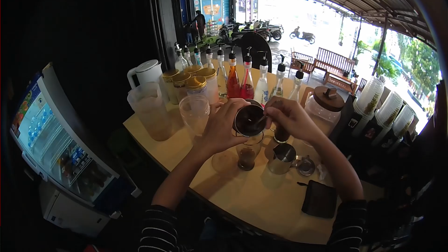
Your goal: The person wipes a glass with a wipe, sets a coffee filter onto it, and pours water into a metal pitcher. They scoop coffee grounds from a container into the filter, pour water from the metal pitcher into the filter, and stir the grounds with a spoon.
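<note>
My left hand is wrapped round a round container with a dark inside, its mouth tipped toward me. The fingers of my right hand are closed on a thin spoon, whose far end reaches into the container; its tip is lost in the dark. Directly below stands a clear glass with something brown in its lower part. A metal pitcher is right of the glass, beside a small metal strainer-like piece. Behind my right hand, a dark-filled vessel is partly hidden.
Pump bottles line the table's back edge. Gold-lidded jars, a clear plastic pitcher and a white kettle stand left. A wooden-lidded jar, stacked cups and a black pouch are right.
</note>
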The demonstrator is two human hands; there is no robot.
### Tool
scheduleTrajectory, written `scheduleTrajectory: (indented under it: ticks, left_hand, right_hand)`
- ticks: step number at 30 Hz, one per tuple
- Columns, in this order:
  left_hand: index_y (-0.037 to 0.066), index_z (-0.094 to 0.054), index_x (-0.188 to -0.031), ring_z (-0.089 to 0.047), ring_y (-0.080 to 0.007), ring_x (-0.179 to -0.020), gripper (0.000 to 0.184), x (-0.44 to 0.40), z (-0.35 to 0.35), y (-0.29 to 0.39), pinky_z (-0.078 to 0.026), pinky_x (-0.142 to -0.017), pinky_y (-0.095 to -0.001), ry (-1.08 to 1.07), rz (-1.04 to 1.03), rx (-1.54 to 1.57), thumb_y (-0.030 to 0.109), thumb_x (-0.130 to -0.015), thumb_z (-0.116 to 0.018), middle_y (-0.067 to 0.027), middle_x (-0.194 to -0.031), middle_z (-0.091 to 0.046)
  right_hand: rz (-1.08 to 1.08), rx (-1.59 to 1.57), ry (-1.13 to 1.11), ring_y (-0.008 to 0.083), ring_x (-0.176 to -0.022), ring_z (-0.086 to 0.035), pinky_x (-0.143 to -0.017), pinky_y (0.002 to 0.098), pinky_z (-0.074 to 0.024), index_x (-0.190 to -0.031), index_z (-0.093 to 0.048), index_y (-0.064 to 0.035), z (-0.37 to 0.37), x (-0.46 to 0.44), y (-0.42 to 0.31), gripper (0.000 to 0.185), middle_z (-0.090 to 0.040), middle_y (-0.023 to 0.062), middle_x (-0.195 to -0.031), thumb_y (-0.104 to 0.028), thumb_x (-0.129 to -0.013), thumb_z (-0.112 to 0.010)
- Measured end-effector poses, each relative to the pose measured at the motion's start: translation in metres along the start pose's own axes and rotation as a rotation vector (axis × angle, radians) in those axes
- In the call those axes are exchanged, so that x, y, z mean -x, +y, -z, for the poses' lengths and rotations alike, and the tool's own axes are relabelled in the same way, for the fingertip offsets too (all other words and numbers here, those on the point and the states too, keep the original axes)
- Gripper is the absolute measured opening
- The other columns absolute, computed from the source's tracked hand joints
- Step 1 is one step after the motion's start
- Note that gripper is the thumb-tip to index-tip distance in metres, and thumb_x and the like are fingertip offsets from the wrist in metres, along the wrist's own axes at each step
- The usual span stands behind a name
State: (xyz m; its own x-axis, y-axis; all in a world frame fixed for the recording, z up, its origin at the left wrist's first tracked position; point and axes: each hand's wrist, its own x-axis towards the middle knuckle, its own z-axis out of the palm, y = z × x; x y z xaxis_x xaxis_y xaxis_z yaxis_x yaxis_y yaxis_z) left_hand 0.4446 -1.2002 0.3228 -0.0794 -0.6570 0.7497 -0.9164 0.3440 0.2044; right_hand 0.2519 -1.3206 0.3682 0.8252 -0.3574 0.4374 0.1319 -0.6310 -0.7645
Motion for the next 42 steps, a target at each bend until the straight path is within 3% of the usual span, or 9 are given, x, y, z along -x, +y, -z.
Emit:
scheduleTrajectory:
  ticks: [2,4,9,15,18,27,37,40,42]
  left_hand:
    - [0.012,-0.044,-0.124,-0.051,-0.0248,-0.114,0.082,0.0,0.0,0.0,-0.031,-0.096,-0.0408,-0.034,-0.065,-0.009,0.023,-0.052,-0.083,-0.0066,-0.12,-0.052]
    - [0.012,-0.044,-0.124,-0.051,-0.0247,-0.114,0.082,-0.001,0.001,0.001,-0.031,-0.096,-0.0408,-0.04,-0.066,-0.033,0.024,-0.053,-0.083,-0.0066,-0.12,-0.051]
    - [0.012,-0.044,-0.124,-0.05,-0.0245,-0.115,0.082,-0.003,0.0,0.001,-0.032,-0.096,-0.0413,-0.044,-0.06,-0.071,0.027,-0.053,-0.082,-0.0061,-0.121,-0.051]
    - [0.012,-0.045,-0.124,-0.05,-0.0241,-0.114,0.081,-0.004,0.001,0.002,-0.032,-0.096,-0.0421,-0.036,-0.031,-0.081,0.028,-0.053,-0.081,-0.0055,-0.12,-0.051]
    - [0.012,-0.045,-0.123,-0.051,-0.0234,-0.113,0.081,-0.004,-0.001,0.005,-0.032,-0.095,-0.0415,-0.012,-0.008,-0.086,0.027,-0.052,-0.081,-0.0051,-0.119,-0.051]
    - [0.013,-0.046,-0.121,-0.051,-0.0197,-0.111,0.078,-0.002,-0.008,0.012,-0.032,-0.091,-0.0396,0.164,0.092,-0.096,0.027,-0.052,-0.082,-0.0026,-0.115,-0.052]
    - [0.009,-0.046,-0.119,-0.052,-0.0233,-0.107,0.08,-0.001,-0.013,0.014,-0.03,-0.094,-0.0385,0.222,0.092,-0.045,0.022,-0.05,-0.083,-0.0073,-0.114,-0.052]
    - [0.009,-0.045,-0.119,-0.052,-0.0238,-0.107,0.08,0.001,-0.014,0.014,-0.031,-0.094,-0.0382,0.226,0.105,-0.028,0.022,-0.05,-0.083,-0.0078,-0.113,-0.052]
    - [0.009,-0.045,-0.12,-0.052,-0.0241,-0.107,0.081,0.001,-0.016,0.013,-0.031,-0.094,-0.0381,0.231,0.111,-0.019,0.022,-0.05,-0.083,-0.008,-0.114,-0.052]
  right_hand:
    - [-0.017,0.042,-0.003,0.0099,-0.064,-0.061,-0.064,0.0271,-0.0481,-0.095,-0.059,0.0011,0.007,-0.009,-0.008,0.018,-0.066,0.0069,-0.071,-0.014,-0.095,-0.051]
    - [-0.085,0.321,0.03,0.0136,-0.063,-0.063,-0.063,0.0303,-0.0484,-0.092,-0.061,0.0005,0.013,-0.013,-0.03,0.02,-0.067,0.0087,-0.071,-0.019,-0.093,-0.054]
    - [0.14,0.388,-0.11,0.0229,-0.063,-0.064,-0.062,0.0337,-0.0488,-0.095,-0.061,-0.0002,0.002,-0.018,-0.036,0.019,-0.065,0.0128,-0.07,-0.018,-0.092,-0.055]
    - [0.189,0.498,-0.136,0.0236,-0.06,-0.065,-0.061,0.0346,-0.0493,-0.093,-0.06,0.0001,0.003,-0.022,-0.037,0.015,-0.063,0.0135,-0.066,-0.012,-0.091,-0.052]
    - [0.215,0.394,0.063,0.0221,-0.059,-0.065,-0.06,0.0343,-0.0498,-0.092,-0.058,0.0015,0.0,-0.022,-0.033,0.014,-0.062,0.0132,-0.063,-0.009,-0.091,-0.049]
    - [0.181,0.29,0.217,0.0203,-0.059,-0.065,-0.056,0.0308,-0.0491,-0.091,-0.054,0.0023,-0.009,-0.013,-0.019,0.013,-0.063,0.01,-0.062,-0.009,-0.093,-0.047]
    - [0.153,0.293,0.207,0.0219,-0.059,-0.065,-0.059,0.0329,-0.0478,-0.091,-0.054,0.0011,-0.012,-0.005,-0.022,0.013,-0.062,0.0099,-0.062,-0.01,-0.094,-0.049]
    - [0.248,0.291,0.297,0.0224,-0.058,-0.064,-0.059,0.033,-0.0474,-0.091,-0.054,0.0007,-0.014,-0.005,-0.023,0.012,-0.062,0.0103,-0.063,-0.009,-0.094,-0.049]
    - [0.197,0.305,0.205,0.0234,-0.058,-0.063,-0.059,0.0334,-0.0474,-0.091,-0.054,0.0005,-0.012,-0.003,-0.025,0.011,-0.062,0.0109,-0.065,-0.009,-0.094,-0.049]
